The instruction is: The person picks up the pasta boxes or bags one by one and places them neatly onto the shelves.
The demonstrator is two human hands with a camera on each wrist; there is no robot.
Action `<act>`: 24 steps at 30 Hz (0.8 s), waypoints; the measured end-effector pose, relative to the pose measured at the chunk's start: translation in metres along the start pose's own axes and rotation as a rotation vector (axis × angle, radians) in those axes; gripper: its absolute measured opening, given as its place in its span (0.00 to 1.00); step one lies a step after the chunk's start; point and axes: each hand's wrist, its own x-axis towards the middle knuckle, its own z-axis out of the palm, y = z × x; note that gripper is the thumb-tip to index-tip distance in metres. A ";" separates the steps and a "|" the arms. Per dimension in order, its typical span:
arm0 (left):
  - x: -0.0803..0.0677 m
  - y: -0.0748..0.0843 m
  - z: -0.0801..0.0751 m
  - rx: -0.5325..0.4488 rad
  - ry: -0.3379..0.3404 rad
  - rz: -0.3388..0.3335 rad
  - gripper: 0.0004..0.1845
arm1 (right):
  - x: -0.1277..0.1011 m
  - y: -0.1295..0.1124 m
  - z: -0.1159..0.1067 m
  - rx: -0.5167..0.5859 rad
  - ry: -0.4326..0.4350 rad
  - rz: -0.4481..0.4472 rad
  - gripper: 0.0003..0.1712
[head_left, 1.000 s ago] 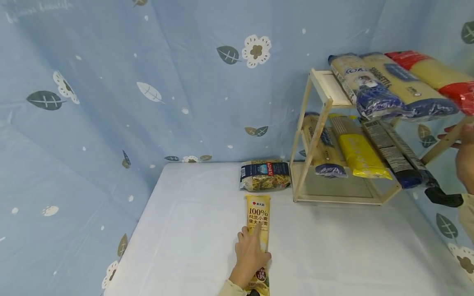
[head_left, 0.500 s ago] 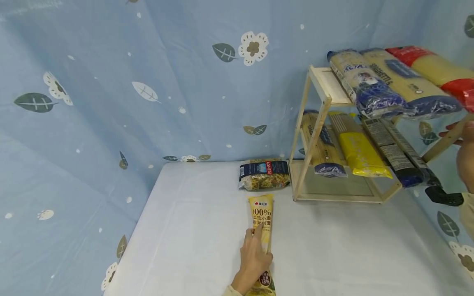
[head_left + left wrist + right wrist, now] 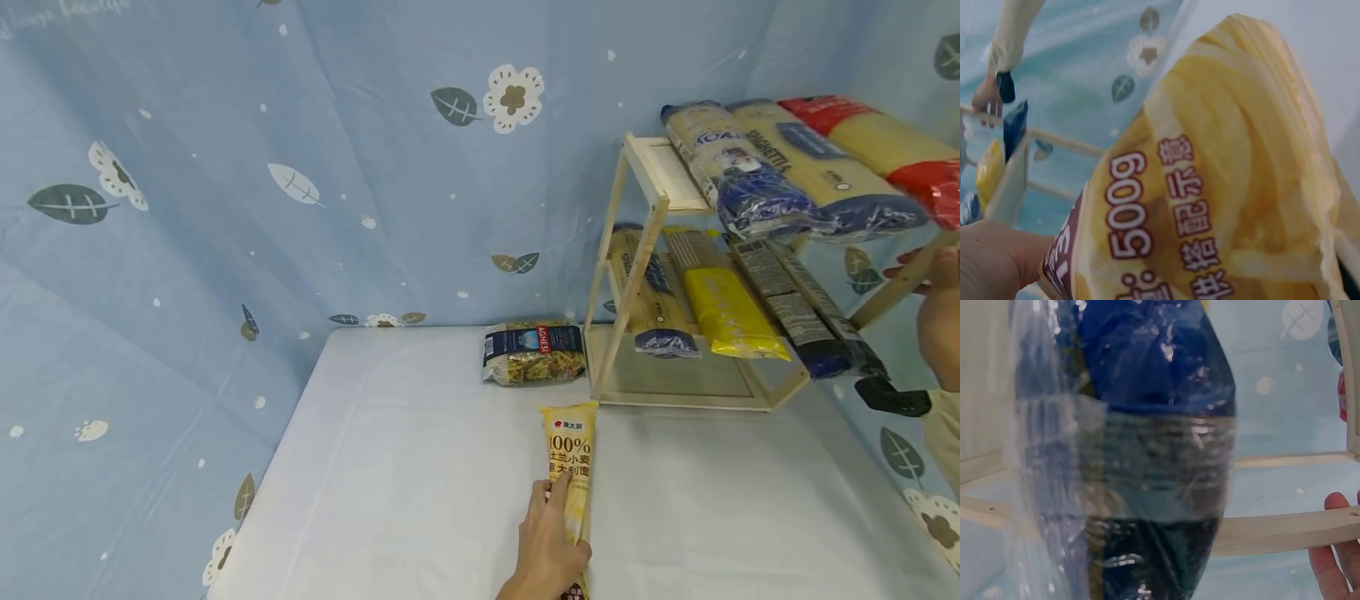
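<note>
A long yellow spaghetti packet (image 3: 572, 442) is in my left hand (image 3: 551, 537), which grips it from above with the index finger stretched along its front. Close up in the left wrist view, the printed lower end of the spaghetti packet (image 3: 1222, 162) fills the middle, beside the thumb side of the left hand (image 3: 994, 259). At the far right, my right hand (image 3: 941, 312) holds the right post of a wooden rack (image 3: 675, 407). Its fingers (image 3: 1329, 572) curl round the wood in the right wrist view, where a blue-ended packet (image 3: 1147, 425) hides much of the rack.
An Agnesi pasta bag (image 3: 534, 354) lies against the rack's left foot. Three pasta packs, including a red-ended one (image 3: 870, 137), lie on the top shelf. The middle shelf bears several more, among them a yellow pack (image 3: 727, 308). Patterned blue cloth (image 3: 375, 167) hangs behind the white table (image 3: 390, 467).
My left hand has moved right with the spaghetti packet, whose top end now lies nearer the rack's left foot. The right hand has stayed on the rack's post.
</note>
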 end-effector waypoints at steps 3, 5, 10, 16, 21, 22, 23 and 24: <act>-0.003 0.009 0.006 -0.001 -0.040 -0.013 0.49 | 0.001 -0.002 0.000 -0.002 -0.010 0.067 0.22; -0.004 0.015 0.011 0.004 -0.066 -0.009 0.49 | 0.002 -0.003 -0.001 -0.027 -0.022 0.094 0.23; -0.004 0.030 0.022 0.014 -0.112 0.036 0.48 | 0.002 -0.005 -0.002 -0.004 -0.041 0.133 0.22; 0.003 0.047 0.031 -0.009 -0.124 0.118 0.49 | 0.002 -0.004 -0.004 0.015 -0.075 0.173 0.23; 0.016 0.058 0.037 0.019 -0.076 0.180 0.48 | -0.001 -0.003 -0.006 0.023 -0.092 0.152 0.24; 0.019 0.061 0.038 0.022 -0.070 0.186 0.48 | -0.001 -0.003 -0.006 0.026 -0.092 0.148 0.24; 0.023 0.063 0.039 0.023 -0.064 0.196 0.48 | -0.001 -0.003 -0.006 0.034 -0.089 0.137 0.24; 0.027 0.065 0.040 0.022 -0.060 0.201 0.47 | -0.001 -0.003 -0.006 0.049 -0.083 0.133 0.23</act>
